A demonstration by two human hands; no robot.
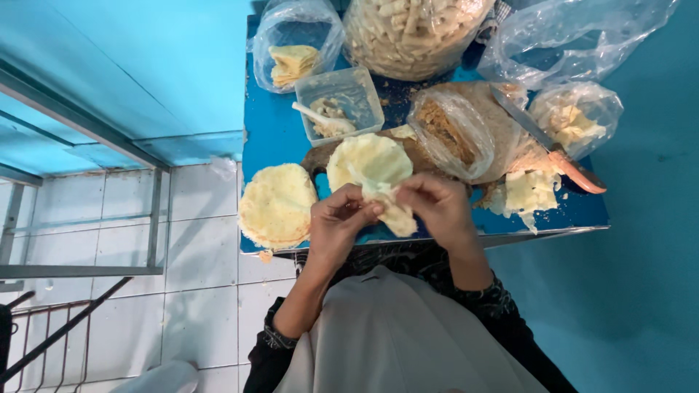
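Over the near edge of a small blue table, my left hand and my right hand together pinch a pale yellow wrapper sheet, folded and partly rolled between the fingers. Just beyond the hands a round wrapper lies flat on a wooden board. A stack of round wrappers sits at the table's near left corner, beside my left hand.
A clear tub holding filling and a spoon stands behind the board. Plastic bags hold folded wrappers, brown crumbs and scraps. A big bag of finished rolls sits at the back. An orange-handled knife rests on the right. Tiled floor at left.
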